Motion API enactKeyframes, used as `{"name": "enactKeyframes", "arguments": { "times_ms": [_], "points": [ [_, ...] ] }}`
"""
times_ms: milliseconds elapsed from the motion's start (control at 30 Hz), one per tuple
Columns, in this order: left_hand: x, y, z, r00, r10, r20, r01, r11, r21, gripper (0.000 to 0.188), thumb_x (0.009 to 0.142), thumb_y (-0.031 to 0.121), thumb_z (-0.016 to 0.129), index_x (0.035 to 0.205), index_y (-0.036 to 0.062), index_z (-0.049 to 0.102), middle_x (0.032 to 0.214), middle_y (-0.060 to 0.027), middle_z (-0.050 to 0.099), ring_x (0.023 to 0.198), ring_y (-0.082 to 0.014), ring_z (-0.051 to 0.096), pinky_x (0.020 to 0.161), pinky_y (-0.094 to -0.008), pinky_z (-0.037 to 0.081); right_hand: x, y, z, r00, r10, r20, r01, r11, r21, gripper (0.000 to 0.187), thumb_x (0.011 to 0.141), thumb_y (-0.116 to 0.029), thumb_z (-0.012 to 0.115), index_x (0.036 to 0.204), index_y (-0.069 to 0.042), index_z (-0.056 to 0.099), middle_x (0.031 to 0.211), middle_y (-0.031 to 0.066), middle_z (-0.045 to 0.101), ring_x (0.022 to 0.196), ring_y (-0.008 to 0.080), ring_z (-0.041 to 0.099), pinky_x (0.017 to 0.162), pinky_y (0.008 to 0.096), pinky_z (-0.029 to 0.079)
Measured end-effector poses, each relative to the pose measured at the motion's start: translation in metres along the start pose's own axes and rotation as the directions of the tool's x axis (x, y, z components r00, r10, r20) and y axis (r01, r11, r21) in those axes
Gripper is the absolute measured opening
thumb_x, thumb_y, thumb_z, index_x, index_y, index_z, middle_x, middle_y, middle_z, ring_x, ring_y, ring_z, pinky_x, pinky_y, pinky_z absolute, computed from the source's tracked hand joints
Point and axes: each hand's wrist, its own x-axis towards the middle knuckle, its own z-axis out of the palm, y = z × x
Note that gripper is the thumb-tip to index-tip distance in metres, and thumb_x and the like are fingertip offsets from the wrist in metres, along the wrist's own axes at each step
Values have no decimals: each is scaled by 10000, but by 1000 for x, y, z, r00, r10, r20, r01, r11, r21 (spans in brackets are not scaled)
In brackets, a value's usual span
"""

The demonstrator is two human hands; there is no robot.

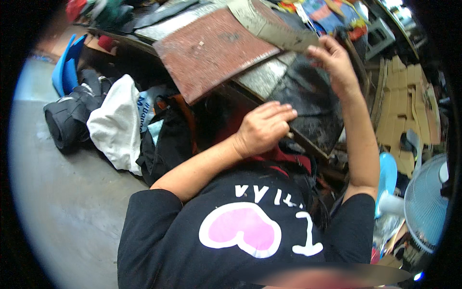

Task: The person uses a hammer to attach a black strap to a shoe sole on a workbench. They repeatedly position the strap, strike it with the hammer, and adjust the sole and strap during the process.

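A curved, grey-beige flat strip (269, 32) lies across the upper right of a worn reddish-brown board (211, 50). My right hand (337, 65) is at the strip's right end, with the thumb and fingers closed around its tip. Lower and to the left, my left hand (267, 126) is at the near edge of the table, its fingers stretched to the right side by side. I see nothing held in it, though its palm and thumb are mostly hidden. Dark, wrinkled sheet material (308, 91) covers the tabletop between and beyond my hands.
At left are a white cloth (115, 123), a black bag (168, 139), a rolled black item (65, 120) and a blue plastic piece (70, 65). A fan (428, 202) and flattened cardboard (402, 101) stand at right. Colourful scraps (332, 14) lie beyond the board.
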Motion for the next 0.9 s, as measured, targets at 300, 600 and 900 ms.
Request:
{"name": "enactKeyframes", "arguments": {
  "times_ms": [300,600,900],
  "points": [
    [-1,11,6,1000,-5,-17,7,992,122,216,706,149,707,724,89,500,1132,-95,716,912,-289,615,832,-435,485,-96,-21,-120,975,-221,11,211,945,249,229,896,-91,674,1121,-75,635,963,33,699,812,140,691,673,283,591],
    [-12,0,-7,989,-96,-111,92,995,-46,244,749,-63,680,879,24,493,1120,-216,622,931,-351,618,811,-403,552,-104,36,-170,980,181,86,-197,950,241,276,849,-118,706,1101,-65,607,922,13,690,628,57,632,512,200,528],
    [-4,16,-14,995,-92,40,82,976,203,260,692,57,726,852,72,521,1158,-139,686,1056,-333,593,922,-462,478,-78,33,-148,978,204,29,-206,956,211,500,905,-164,670,1362,-38,511,1021,54,688,816,94,678,669,240,576]
  ]
}}
